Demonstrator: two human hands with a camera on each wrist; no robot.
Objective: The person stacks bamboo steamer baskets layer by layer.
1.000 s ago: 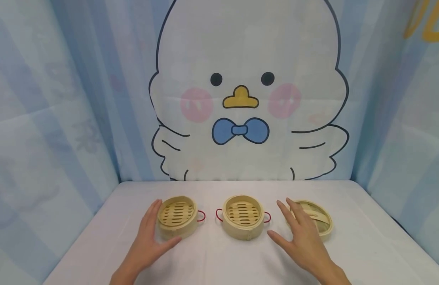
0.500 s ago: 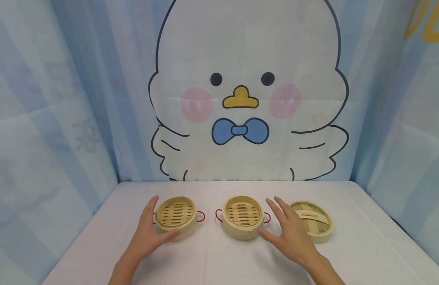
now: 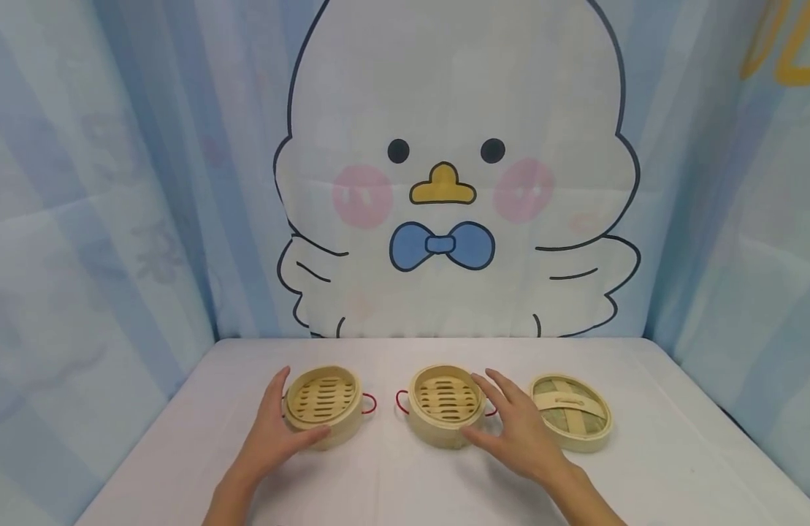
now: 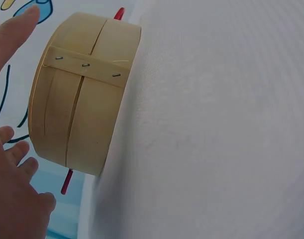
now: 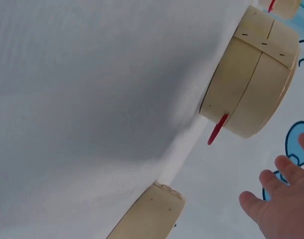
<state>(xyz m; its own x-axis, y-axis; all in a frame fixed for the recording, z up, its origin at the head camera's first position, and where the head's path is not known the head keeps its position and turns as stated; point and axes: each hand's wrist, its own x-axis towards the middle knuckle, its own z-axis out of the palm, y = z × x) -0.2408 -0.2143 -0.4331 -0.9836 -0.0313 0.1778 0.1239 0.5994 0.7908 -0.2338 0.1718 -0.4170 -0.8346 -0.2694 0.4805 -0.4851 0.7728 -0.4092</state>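
Note:
Two round bamboo steamer baskets with slatted bottoms and red loop handles sit on the table: a left steamer basket (image 3: 344, 426) and a middle steamer basket (image 3: 437, 432). My left hand (image 3: 268, 431) is spread beside the left basket, thumb in front and fingers at its left side. In the left wrist view that basket (image 4: 87, 99) shows its stapled wall apart from the fingers. At the middle basket's right side, my right hand (image 3: 519, 437) reaches with spread fingers, overlapping its rim and right handle. Nothing is in its grasp in the right wrist view, where the basket (image 5: 246, 79) stands beyond the fingers.
A round bamboo steamer lid (image 3: 575, 432) with a strap handle lies on the right, beside my right hand. White cloth covers the table (image 3: 405, 497). Behind it hangs a curtain (image 3: 444, 299) printed with a cartoon bird, with striped curtains at both sides.
My right hand has moved left, from over the lid to the middle basket's right side. My left hand has shifted only slightly beside the left basket. The baskets and lid stay put.

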